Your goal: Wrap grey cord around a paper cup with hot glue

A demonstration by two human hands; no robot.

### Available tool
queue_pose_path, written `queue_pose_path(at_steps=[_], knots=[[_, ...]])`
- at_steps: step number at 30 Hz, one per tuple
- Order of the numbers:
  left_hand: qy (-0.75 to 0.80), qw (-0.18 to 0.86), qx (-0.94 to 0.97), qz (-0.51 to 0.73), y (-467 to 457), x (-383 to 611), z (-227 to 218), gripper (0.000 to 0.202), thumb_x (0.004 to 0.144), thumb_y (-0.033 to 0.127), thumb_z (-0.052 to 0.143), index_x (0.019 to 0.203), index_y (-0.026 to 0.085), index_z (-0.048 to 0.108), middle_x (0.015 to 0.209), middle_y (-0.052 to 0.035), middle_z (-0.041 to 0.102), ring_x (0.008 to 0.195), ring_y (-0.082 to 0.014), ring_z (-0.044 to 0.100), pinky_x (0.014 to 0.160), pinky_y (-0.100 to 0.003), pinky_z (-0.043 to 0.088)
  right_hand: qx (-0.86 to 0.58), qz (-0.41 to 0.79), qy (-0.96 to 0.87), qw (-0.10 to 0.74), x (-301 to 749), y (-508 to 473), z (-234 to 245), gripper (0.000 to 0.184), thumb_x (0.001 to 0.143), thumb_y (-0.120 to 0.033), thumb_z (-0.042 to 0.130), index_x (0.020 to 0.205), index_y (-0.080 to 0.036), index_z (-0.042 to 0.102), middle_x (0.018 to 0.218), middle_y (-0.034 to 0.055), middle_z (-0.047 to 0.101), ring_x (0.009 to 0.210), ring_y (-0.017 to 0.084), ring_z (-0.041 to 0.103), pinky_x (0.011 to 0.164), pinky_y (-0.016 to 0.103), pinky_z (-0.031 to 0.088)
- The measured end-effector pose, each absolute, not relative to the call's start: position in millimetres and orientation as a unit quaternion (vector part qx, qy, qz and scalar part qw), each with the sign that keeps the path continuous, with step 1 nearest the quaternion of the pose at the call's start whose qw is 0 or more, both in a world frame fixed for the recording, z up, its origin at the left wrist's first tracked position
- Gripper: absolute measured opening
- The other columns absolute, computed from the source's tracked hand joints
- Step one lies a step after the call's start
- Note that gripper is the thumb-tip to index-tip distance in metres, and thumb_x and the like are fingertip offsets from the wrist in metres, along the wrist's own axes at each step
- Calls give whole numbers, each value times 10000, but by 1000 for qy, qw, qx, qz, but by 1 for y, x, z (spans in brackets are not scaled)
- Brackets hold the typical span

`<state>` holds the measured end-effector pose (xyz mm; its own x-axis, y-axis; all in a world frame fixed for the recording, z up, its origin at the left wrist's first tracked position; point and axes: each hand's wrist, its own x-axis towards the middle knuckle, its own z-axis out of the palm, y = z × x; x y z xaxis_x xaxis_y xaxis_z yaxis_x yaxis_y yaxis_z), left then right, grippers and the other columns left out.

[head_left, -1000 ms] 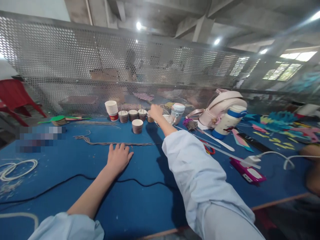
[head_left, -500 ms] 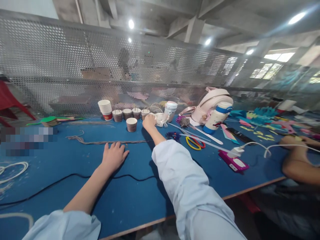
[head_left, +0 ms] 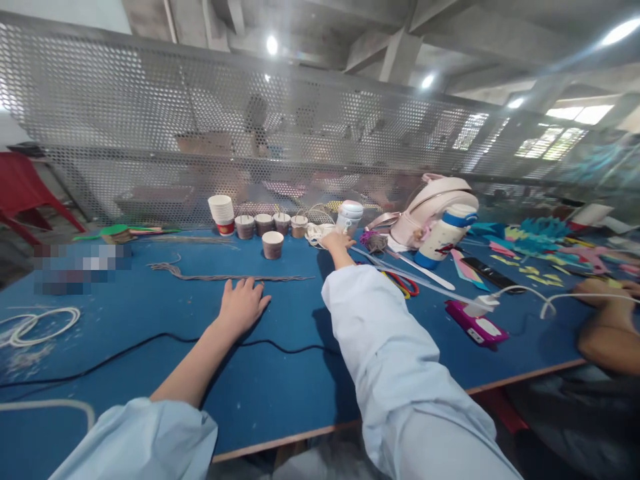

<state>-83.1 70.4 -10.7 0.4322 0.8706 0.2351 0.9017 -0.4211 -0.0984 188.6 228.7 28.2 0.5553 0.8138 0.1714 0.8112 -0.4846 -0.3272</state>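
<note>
My left hand [head_left: 243, 307] lies flat on the blue table, fingers spread and nothing in it, just below a bundle of grey-brown cords [head_left: 225, 275]. With the arm stretched out, my right hand [head_left: 338, 244] is beside a pile of white cord [head_left: 316, 233] and in front of a white bottle [head_left: 349, 217]. Its fingertips point away and are mostly hidden, so I cannot make out whether they grip anything. A cord-wrapped paper cup [head_left: 273, 245] stands alone between the hands. Behind it several wrapped cups [head_left: 264, 224] form a row beside a stack of white paper cups [head_left: 221, 215].
A pink backpack [head_left: 417, 213], a patterned bottle [head_left: 445, 237], scissors [head_left: 410, 285] and a purple power strip [head_left: 477, 325] occupy the right side. A black cable [head_left: 285, 347] crosses the table [head_left: 280, 400]. Another person's arm [head_left: 607, 327] rests at the right edge. Perforated metal panels [head_left: 150, 127] stand behind.
My right hand has moved right, from beside the row of wrapped cups to the white cord and white bottle. The left hand stays flat on the table. The view has shifted slightly.
</note>
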Motion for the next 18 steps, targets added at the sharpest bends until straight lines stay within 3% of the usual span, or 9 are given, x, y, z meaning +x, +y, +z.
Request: queue_pose_path(at_steps=[4,9,12,18], knots=[[-526,104,-840,-88,71,-84,-10,380,941,380,420,1107,140,662,1186,-182,640,1060,-342,609,975,-550,353,-823,-12,-515,241,199,234,53,324,931,-326,565,1212,-167,562,1219,95,585,1017,215,610,850,423,528],[-524,100,-839,-109,72,-84,-9,357,939,341,423,1095,137,670,1280,-199,594,1124,-344,582,1004,-539,342,-760,-75,-547,343,214,250,119,315,929,-321,566,1204,-168,566,1216,92,587,1028,220,606,861,435,523],[-524,92,-838,-125,73,-84,-8,343,931,303,429,1117,133,661,1333,-208,558,1185,-347,547,1011,-521,347,-720,-110,-566,387,217,258,162,265,958,-142,395,1129,-80,588,1159,170,592,1127,260,566,969,475,448],[-530,63,-829,-167,74,-85,-10,331,907,255,449,1132,121,651,1333,-211,558,1181,-346,554,1016,-516,360,-637,-144,-617,439,213,261,211,260,866,-52,388,987,-76,616,1058,124,619,1146,246,559,1041,479,376]])
